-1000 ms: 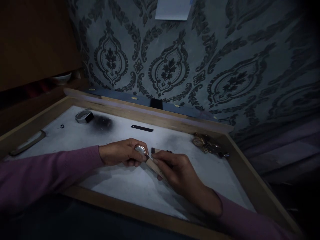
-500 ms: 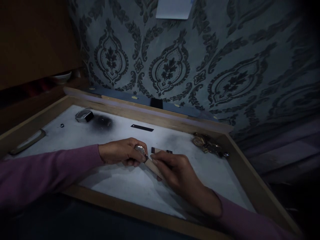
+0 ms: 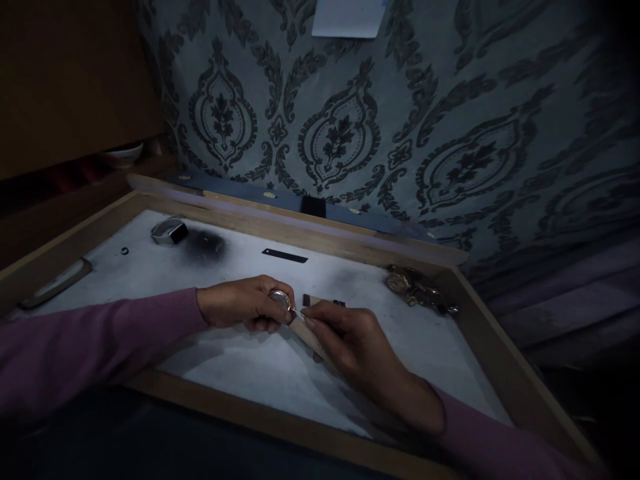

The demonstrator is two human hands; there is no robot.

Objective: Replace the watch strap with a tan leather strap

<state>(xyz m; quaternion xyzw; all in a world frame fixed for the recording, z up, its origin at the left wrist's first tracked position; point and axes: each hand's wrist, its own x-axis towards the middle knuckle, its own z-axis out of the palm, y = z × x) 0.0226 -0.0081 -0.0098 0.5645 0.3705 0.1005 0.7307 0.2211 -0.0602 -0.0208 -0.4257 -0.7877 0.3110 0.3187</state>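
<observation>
A round silver watch [image 3: 280, 298] with a beige strap is gripped in my left hand [image 3: 250, 303], the thumb lying along the case. Its strap [image 3: 309, 335] slants down to the right and passes under my right hand [image 3: 350, 337]. Between the thumb and forefinger of my right hand is a thin shiny metal piece [image 3: 297, 312], its tip at the join of case and strap. The fingers hide most of that piece, so I cannot tell its kind. Just behind, another strap piece [image 3: 320, 302] with dark ends lies on the white surface, partly covered by my right hand.
A wooden rim [image 3: 280, 233] surrounds the white work surface. Toward the back lie a dark blade-like strip [image 3: 285, 256] and a square-faced watch [image 3: 170, 231]. Several watches [image 3: 400, 280] are heaped at the right. A curved object [image 3: 57, 283] rests at the left edge.
</observation>
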